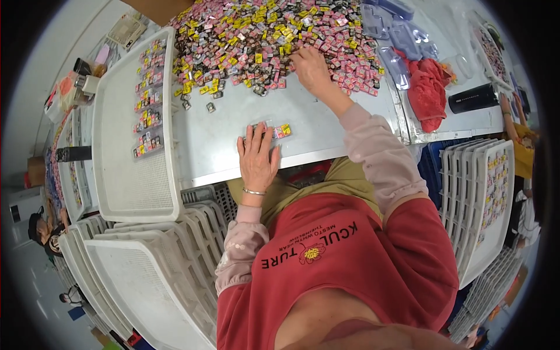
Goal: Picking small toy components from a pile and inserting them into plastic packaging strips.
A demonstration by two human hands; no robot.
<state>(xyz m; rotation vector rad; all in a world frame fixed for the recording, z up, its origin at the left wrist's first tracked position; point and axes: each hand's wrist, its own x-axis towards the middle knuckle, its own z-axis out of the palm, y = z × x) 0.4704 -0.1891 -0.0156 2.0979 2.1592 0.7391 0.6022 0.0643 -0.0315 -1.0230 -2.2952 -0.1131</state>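
My left hand [257, 160] lies near the table's front edge, fingers stretched out over the left part of a small clear plastic tray [276, 132]. Yellow, pink and dark little pieces show at the tray's uncovered right end; my fingers hide the rest. Farther off, my right hand [313, 71] reaches into the near side of a big heap of small pink, yellow and black pieces [245, 44]. Its fingers are bent down together among the pieces, and what they pinch is too small to make out. One loose dark piece [210, 107] lies apart from the heap.
At left a white plastic crate [133, 189] carries a row of filled clear trays [148, 119]. Clear empty blisters [402, 38], a red cloth [429, 93] and a black tumbler [472, 98] are at right. Stacked white crates [137, 280] stand below; more crates [481, 204] stand at right.
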